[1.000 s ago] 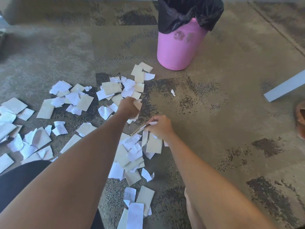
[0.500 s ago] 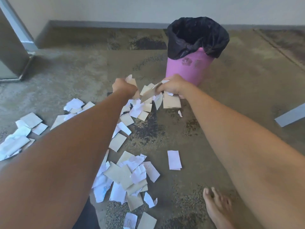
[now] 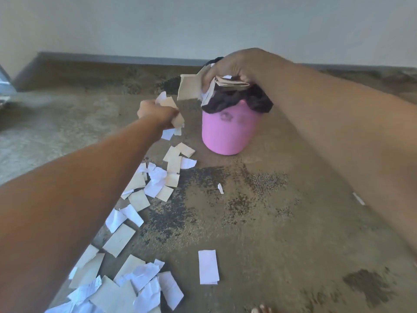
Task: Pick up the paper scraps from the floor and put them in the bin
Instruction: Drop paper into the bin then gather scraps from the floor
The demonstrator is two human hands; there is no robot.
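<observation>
A pink bin (image 3: 230,129) with a black liner (image 3: 255,101) stands on the floor near the far wall. My right hand (image 3: 234,66) hovers directly over its mouth, shut on a bundle of tan and white paper scraps (image 3: 191,88). My left hand (image 3: 155,112) is just left of the bin and lower, shut on a smaller wad of scraps (image 3: 172,107). Many more white and tan paper scraps (image 3: 158,179) lie in a trail on the floor from the bin's left side down to the lower left corner. A single white slip (image 3: 208,266) lies apart.
The mottled brown floor (image 3: 282,222) meets a pale wall with a dark skirting (image 3: 112,58) behind the bin. A tiny white scrap (image 3: 220,188) lies in front of the bin. Toes of a bare foot (image 3: 261,309) show at the bottom edge.
Both hands rose from the floor holding scraps and moved toward the bin. The right hand went from in front of the bin to above its mouth; the view tilted up.
</observation>
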